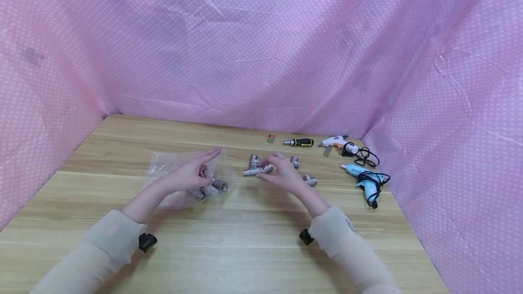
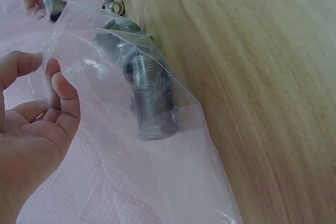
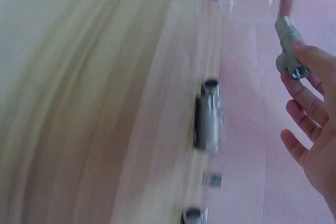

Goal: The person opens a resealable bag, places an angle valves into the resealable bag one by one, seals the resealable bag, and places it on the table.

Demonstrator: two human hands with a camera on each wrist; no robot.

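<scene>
My left hand [image 1: 185, 177] holds the clear plastic bag [image 1: 161, 167] by its mouth, the film pinched between thumb and fingers in the left wrist view. Inside the bag lie several metal pipe fittings [image 2: 149, 98], one with a threaded end. To the right, my right hand [image 1: 286, 177] pinches a silvery tee-shaped pipe fitting [image 3: 288, 45] between thumb and fingertips, raised above the table beside the bag. Another metal fitting [image 1: 254, 160] lies just behind the held one. Two more fittings, one at the back [image 1: 295, 162] and one nearer [image 1: 310, 180], rest right of that hand.
Along the back of the wooden table [image 1: 229, 248] lie a small capped item [image 1: 271, 138], a black-and-yellow screwdriver [image 1: 301, 142] and a white glue gun [image 1: 336, 141]. A blue glue gun [image 1: 369, 183] with its cord lies at the right. Pink dotted cloth [image 1: 261, 49] hangs behind.
</scene>
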